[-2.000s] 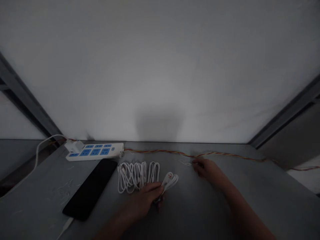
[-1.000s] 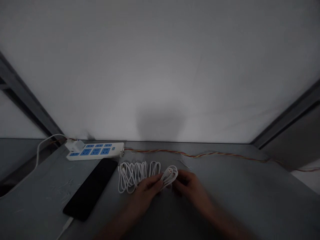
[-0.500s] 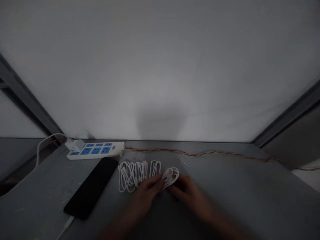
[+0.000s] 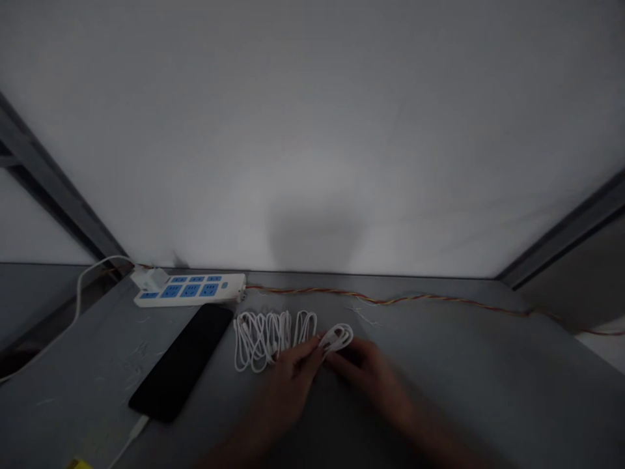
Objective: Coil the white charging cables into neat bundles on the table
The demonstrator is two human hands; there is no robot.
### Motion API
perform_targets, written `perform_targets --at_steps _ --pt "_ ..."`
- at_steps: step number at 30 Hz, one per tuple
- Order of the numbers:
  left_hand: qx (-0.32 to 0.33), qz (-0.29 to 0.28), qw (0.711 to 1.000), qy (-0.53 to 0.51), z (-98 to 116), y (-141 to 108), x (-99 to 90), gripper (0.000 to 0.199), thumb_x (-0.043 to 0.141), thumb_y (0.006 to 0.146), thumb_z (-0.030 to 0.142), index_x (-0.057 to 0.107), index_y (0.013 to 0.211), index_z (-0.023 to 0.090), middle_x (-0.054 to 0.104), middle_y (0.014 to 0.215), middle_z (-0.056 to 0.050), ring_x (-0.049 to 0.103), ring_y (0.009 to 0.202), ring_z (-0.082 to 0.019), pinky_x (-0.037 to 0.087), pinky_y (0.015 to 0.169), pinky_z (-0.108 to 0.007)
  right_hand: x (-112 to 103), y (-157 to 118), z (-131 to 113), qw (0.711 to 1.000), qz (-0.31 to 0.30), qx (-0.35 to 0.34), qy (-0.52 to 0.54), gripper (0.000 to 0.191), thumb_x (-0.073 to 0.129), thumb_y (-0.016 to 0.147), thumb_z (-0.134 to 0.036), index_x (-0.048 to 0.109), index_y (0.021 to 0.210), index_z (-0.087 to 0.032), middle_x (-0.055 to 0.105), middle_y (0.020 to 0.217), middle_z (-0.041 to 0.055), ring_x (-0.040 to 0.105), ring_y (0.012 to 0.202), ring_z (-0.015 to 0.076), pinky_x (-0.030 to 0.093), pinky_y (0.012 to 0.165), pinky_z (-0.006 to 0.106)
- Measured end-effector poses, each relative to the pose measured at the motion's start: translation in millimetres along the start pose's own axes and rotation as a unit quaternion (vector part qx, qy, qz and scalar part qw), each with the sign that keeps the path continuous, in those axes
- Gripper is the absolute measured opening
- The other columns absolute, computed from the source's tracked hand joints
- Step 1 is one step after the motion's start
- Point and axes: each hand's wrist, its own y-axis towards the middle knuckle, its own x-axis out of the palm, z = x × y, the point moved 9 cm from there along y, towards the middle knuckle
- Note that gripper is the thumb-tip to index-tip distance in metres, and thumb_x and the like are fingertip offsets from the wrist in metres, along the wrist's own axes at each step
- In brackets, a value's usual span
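A coiled white cable (image 4: 340, 335) is held between both hands, above the grey table. My left hand (image 4: 295, 374) pinches the coil's near left side between thumb and fingers. On the other side, my right hand (image 4: 366, 371) has its fingers closed at the coil's lower right; its fingertips are partly hidden behind the cable. Several more bundled white cables (image 4: 258, 339) lie in a row just left of the hands, and one bundle (image 4: 305, 326) rests right behind my left fingers.
A black phone (image 4: 180, 365) with a white charging cord (image 4: 131, 440) lies at the left. Behind it is a white power strip (image 4: 190, 292) with a plugged-in charger (image 4: 150, 279). A twisted coloured wire (image 4: 390, 301) runs along the back, near loose white ties (image 4: 362, 316). A yellow object (image 4: 79, 464) shows at the bottom edge.
Both hands keep hold of the coiled cable, which has turned slightly and shifted a little right. The view has moved slightly, bringing more of the yellow object in.
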Motion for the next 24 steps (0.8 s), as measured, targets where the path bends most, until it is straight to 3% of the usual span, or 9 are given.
perform_targets --at_steps 3,6,13,24 --pt "0.038 0.018 0.998 0.039 9.0 -3.5 -1.3 0.043 0.048 0.093 0.044 0.067 0.122 0.02 0.073 0.101 -0.005 0.063 0.096 -0.022 0.047 0.091 -0.033 -4.0 0.3 2.3 1.0 0.016 0.022 -0.006 0.044 0.066 0.078 -0.058 0.07 0.082 -0.015 0.06 0.067 0.002 0.049 0.056 0.0126 0.039 0.051 0.022" --pt "0.066 0.023 0.995 0.071 15.4 -5.9 -1.2 0.038 0.048 0.093 0.039 0.068 0.12 0.021 0.072 0.102 -0.005 0.064 0.089 -0.02 0.048 0.086 -0.03 -6.9 0.9 1.4 0.999 0.022 0.031 0.006 0.046 0.068 0.075 -0.061 0.066 0.073 -0.015 0.054 0.058 -0.0005 0.043 0.048 0.0097 0.035 0.046 0.021" --pt "0.109 0.068 0.976 0.177 22.9 -7.7 -7.0 0.031 0.049 0.094 0.032 0.074 0.107 0.019 0.073 0.078 -0.004 0.064 0.07 -0.017 0.051 0.073 -0.027 -7.9 3.6 10.9 0.998 0.026 0.061 0.009 0.047 0.067 0.072 -0.061 0.062 0.063 -0.015 0.052 0.051 -0.0011 0.046 0.043 0.0099 0.035 0.044 0.021" --pt "0.242 0.066 0.909 0.333 23.0 -19.0 8.4 0.036 0.041 0.097 0.025 0.059 0.128 0.02 0.073 0.105 -0.009 0.071 0.089 -0.019 0.057 0.078 -0.03 -12.2 4.3 22.2 0.994 0.045 0.093 -0.038 0.057 0.063 0.072 -0.07 0.061 0.058 -0.015 0.053 0.05 0.0006 0.047 0.045 0.0114 0.033 0.045 0.022"
